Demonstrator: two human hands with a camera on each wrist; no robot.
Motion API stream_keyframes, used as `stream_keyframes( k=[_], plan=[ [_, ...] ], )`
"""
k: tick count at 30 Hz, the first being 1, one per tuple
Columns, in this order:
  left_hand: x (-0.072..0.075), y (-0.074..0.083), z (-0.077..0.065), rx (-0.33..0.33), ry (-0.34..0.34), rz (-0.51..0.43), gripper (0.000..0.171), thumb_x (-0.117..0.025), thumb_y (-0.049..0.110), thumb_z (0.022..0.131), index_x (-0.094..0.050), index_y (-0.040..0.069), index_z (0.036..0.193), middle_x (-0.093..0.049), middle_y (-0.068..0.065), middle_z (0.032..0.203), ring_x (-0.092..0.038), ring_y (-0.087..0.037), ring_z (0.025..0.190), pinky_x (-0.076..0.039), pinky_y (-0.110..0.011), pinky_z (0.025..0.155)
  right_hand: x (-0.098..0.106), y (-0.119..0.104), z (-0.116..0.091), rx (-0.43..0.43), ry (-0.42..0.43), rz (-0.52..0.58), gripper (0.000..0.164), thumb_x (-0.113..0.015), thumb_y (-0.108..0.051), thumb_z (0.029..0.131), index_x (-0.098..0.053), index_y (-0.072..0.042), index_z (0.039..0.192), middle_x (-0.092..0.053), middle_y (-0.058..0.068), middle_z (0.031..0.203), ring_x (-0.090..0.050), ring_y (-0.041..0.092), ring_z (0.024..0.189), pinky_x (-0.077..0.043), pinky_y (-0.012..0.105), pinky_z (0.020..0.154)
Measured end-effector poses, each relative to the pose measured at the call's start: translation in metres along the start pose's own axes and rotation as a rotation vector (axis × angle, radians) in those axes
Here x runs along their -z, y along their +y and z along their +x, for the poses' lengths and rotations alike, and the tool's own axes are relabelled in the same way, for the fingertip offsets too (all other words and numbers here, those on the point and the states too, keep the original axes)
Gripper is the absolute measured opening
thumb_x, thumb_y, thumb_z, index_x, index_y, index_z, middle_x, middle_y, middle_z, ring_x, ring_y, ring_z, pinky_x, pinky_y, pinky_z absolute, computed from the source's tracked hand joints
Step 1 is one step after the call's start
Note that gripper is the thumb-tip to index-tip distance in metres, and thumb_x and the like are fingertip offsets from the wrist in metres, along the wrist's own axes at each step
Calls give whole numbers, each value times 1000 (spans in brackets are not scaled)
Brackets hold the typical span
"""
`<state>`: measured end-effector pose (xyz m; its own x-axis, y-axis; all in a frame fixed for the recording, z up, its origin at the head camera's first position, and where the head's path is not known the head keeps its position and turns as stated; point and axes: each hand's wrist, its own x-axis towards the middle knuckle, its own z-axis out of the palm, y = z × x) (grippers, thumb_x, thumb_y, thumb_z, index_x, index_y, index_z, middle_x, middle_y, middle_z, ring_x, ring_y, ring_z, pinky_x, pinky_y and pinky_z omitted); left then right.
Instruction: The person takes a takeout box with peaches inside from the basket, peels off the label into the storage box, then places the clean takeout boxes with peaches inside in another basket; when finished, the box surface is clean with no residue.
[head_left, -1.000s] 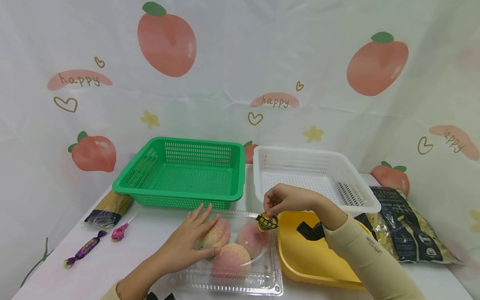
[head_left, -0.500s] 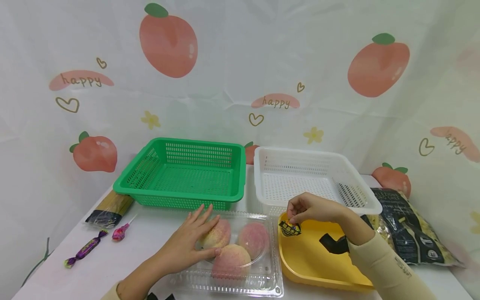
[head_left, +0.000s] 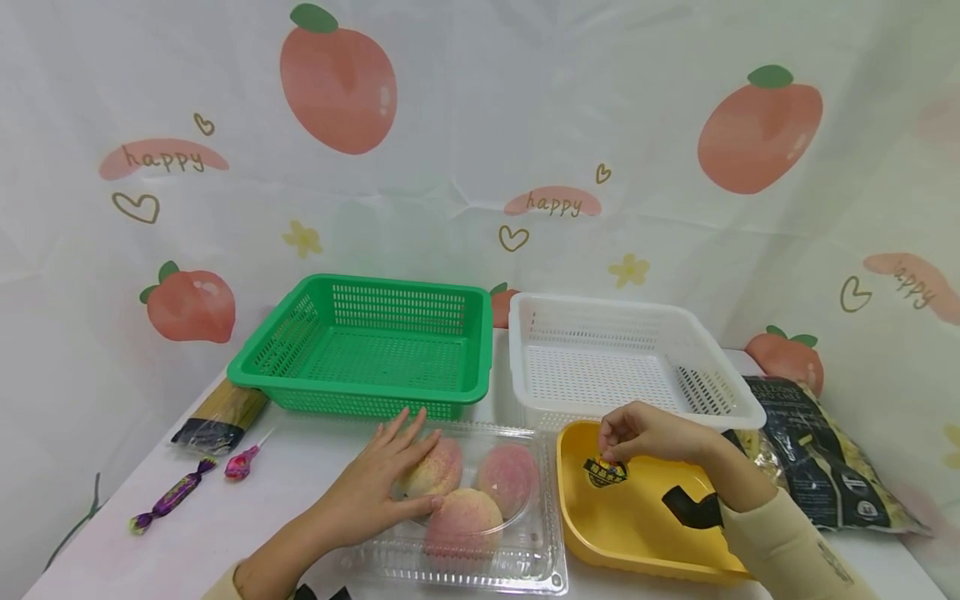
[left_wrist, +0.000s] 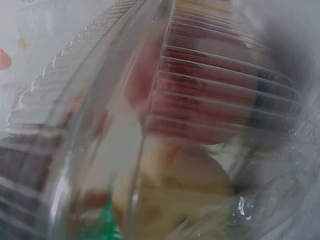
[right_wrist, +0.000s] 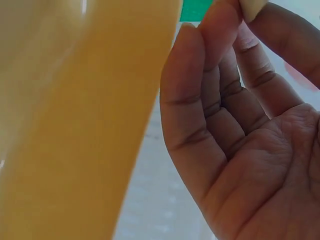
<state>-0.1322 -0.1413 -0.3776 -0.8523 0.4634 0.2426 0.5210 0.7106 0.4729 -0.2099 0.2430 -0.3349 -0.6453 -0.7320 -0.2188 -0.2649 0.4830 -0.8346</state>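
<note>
A clear plastic clamshell box [head_left: 552,542] with three pink-and-yellow peaches [head_left: 463,525] inside stands at the front middle in the head view. My left hand [head_left: 363,492] rests on its lid, fingers spread and straight. The left wrist view shows the box's ribbed wall [left_wrist: 65,165] and peaches [left_wrist: 205,90] up close. Between thumb and fingertips my right hand [head_left: 652,433] pinches a black-and-yellow fruit sticker [head_left: 606,473], which hangs over the yellow basin [head_left: 637,533]. In the right wrist view only a pale bit of the sticker [right_wrist: 254,7] shows at the fingertips.
Behind the box stand a green basket [head_left: 375,398] and a white basket [head_left: 637,304]. To the left lie a purple-wrapped candy [head_left: 174,497], a pink lollipop [head_left: 242,463] and a pack of dry noodles [head_left: 221,417]. A black pasta bag [head_left: 817,458] is at the right.
My right hand has carried the sticker rightward and a little nearer, from above the box's right side to over the yellow basin. My left hand has stayed on the lid.
</note>
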Motion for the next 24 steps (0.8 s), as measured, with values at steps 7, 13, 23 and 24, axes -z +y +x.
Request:
stream_keyframes(
  k=[7, 13, 23, 24],
  plan=[
    [0, 0, 0, 5, -8, 2, 76, -58, 58, 83, -42, 12, 141, -23, -13, 154, -13, -36, 143, -17, -62, 110, -1, 13, -5, -34, 12, 15, 18, -60, -12, 89, -62, 5, 96, -63, 1, 76, -56, 6, 67, -53, 24, 64],
    [0, 0, 0, 6, -7, 1, 76, -58, 57, 83, -42, 12, 141, -23, -13, 154, -13, -36, 143, -17, -62, 110, -3, 21, -6, -63, 13, -1, 15, -61, -10, 89, -61, 4, 89, -63, 3, 76, -55, 7, 66, -52, 24, 62],
    [0, 0, 0, 6, -9, 7, 76, -58, 58, 83, -42, 11, 141, -24, -13, 154, -13, -36, 143, -17, -62, 110, -8, 24, -5, -90, 0, -44, 9, -62, -5, 86, -61, 4, 85, -61, 3, 73, -55, 7, 63, -52, 23, 58],
    [0, 0, 0, 6, -8, 5, 76, -59, 57, 83, -42, 11, 141, -24, -13, 154, -13, -36, 143, -17, -62, 110, -8, 24, -4, -96, 1, -42, 9, -62, -4, 86, -61, 5, 85, -61, 4, 74, -55, 7, 63, -52, 23, 58]
  ],
)
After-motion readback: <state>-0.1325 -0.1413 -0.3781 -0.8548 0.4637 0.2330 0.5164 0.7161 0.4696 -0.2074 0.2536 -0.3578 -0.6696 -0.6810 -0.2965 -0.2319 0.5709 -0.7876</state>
